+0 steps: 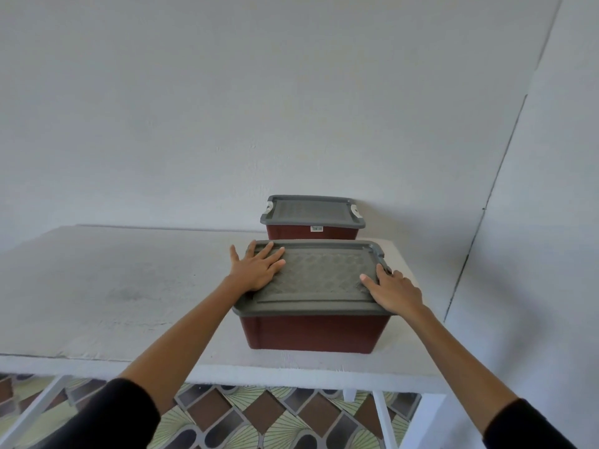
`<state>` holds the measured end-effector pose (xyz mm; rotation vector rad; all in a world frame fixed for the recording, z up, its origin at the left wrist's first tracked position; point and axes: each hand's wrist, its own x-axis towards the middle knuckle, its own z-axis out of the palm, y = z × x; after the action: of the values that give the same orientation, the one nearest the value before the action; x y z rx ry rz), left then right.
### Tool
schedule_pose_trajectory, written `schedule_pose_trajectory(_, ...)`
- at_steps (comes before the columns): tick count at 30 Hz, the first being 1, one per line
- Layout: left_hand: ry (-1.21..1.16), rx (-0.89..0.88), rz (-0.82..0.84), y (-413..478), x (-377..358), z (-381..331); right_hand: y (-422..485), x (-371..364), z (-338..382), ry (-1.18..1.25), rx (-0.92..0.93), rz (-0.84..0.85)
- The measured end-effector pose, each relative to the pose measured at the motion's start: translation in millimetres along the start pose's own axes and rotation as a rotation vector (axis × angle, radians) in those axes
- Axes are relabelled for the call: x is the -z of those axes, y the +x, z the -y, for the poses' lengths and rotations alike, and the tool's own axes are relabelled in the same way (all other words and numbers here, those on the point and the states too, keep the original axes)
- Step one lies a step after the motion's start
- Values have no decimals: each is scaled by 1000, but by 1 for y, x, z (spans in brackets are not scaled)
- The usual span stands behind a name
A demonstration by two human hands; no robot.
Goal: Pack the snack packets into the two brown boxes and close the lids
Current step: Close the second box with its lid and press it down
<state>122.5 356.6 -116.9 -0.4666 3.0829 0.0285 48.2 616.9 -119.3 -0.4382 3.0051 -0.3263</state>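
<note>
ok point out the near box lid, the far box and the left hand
near box lid (324, 277): head view, patterned centre panel
far box (312, 233): head view, brown front wall
left hand (256, 270): head view, back of the hand

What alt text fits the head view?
Both hands press flat on the grey lid of the near box: left hand at its left end, right hand at its right. A second lidded box stands behind on the white table.
</note>
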Motion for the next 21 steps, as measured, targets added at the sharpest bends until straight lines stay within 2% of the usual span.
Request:
schedule_pose_trajectory(14, -66, -46, -27, 22, -6, 17, 1, -10, 11, 17, -21, -19)
schedule_pose_trajectory(21, -197, -62, -41, 24, -12, 22, 9, -8, 10, 52, 1, 1)
